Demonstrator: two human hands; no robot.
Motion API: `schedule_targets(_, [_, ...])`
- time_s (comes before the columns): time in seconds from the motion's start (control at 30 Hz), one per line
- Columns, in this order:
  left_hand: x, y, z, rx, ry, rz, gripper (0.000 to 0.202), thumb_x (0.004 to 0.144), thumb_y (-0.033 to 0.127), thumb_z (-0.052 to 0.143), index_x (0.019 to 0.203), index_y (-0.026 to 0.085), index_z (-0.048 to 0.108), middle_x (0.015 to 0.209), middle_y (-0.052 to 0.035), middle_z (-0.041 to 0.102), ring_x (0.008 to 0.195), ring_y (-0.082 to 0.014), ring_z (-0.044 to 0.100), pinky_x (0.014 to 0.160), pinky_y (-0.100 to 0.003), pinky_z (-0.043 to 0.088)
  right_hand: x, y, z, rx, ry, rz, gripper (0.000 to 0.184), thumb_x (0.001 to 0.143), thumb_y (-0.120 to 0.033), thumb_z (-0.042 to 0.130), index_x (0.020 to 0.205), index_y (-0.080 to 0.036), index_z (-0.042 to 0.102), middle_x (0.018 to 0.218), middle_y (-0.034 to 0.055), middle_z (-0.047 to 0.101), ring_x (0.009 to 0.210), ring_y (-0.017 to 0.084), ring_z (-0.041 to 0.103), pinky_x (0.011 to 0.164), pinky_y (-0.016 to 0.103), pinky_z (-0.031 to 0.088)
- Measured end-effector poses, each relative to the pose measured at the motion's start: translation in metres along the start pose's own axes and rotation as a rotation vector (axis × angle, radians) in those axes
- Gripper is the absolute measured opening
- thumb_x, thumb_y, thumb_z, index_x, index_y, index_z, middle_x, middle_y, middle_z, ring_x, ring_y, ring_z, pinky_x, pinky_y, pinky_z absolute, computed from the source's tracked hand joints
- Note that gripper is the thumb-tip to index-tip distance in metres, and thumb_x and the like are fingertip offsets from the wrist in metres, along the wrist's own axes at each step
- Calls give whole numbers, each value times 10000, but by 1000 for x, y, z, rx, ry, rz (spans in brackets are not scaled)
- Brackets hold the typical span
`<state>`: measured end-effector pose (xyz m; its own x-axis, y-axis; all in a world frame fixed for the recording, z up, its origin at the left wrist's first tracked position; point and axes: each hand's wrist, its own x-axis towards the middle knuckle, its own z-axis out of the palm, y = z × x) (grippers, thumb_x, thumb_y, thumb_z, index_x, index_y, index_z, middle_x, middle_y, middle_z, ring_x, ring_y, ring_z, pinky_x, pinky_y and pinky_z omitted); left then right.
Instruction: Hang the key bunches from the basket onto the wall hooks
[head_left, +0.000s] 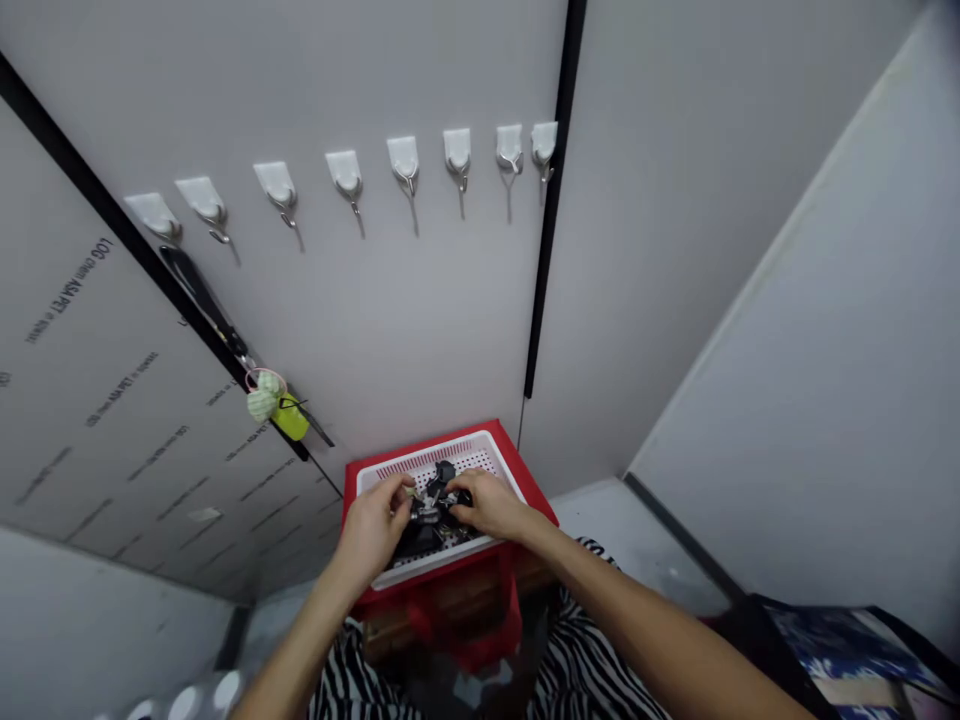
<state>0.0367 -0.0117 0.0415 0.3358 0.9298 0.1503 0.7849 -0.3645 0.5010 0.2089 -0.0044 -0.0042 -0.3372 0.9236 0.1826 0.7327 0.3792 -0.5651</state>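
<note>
I stood watching two hands over one white basket (476, 462), set on one red box (531, 488) below them. A clump (429, 515) of black and metal pieces, probably keys, lay inside, right between the fingers and just beneath them. The left hand (379, 525) had its thumb and forefinger curled in at the clump's near side; the right hand (489, 503) was bent over the opposite side. Whether either one was really pinching a piece, I couldn't tell.

Well above the fingers, eight hooks (403, 160) ran along the wall. Only the leftmost bore anything: one black strap (199, 295), with one pale green charm (262, 398) and one yellow tag (291, 417) at its lower end, up and left of the fingers. Seven hung bare. The handling looked unfinished to me, since the clump sat tangled in the basket; its pieces overlapped too much to count.
</note>
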Motion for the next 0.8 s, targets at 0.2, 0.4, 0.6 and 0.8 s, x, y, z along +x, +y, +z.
schedule_targets(0.2, [5, 7, -19, -130, 60, 24, 193, 654, 221, 404, 823, 186, 491, 695, 12, 556, 672, -97, 500, 632, -198, 363, 2, -13, -8, 163, 127, -16, 267, 637, -219, 443, 882, -161, 530, 864, 51, 553, 829, 141, 462, 751, 262, 332])
schedule_targets(0.4, [10, 12, -12, -339, 75, 61, 167, 659, 229, 411, 799, 175, 486, 684, 14, 551, 650, -86, 497, 621, -190, 374, 8, -39, -9, 424, 93, -130, 214, 647, -209, 430, 836, -167, 523, 795, 14, 557, 723, 113, 476, 667, 233, 364])
schedule_targets(0.6, [13, -1, 6, -535, 105, -41, 164, 667, 252, 395, 764, 145, 474, 688, -8, 537, 639, -95, 493, 600, -205, 391, 13, -32, 8, 884, -77, 167, 214, 682, -325, 380, 707, -148, 496, 560, -29, 491, 457, 60, 441, 442, 177, 359])
schedule_targets(0.8, [7, -9, 20, -623, -48, -24, 282, 623, 216, 460, 899, 160, 456, 853, -29, 544, 769, -113, 490, 708, -237, 377, 12, -30, 11, 1155, -55, 298, 200, 634, -329, 441, 737, -158, 461, 584, -34, 485, 440, 52, 454, 403, 162, 352])
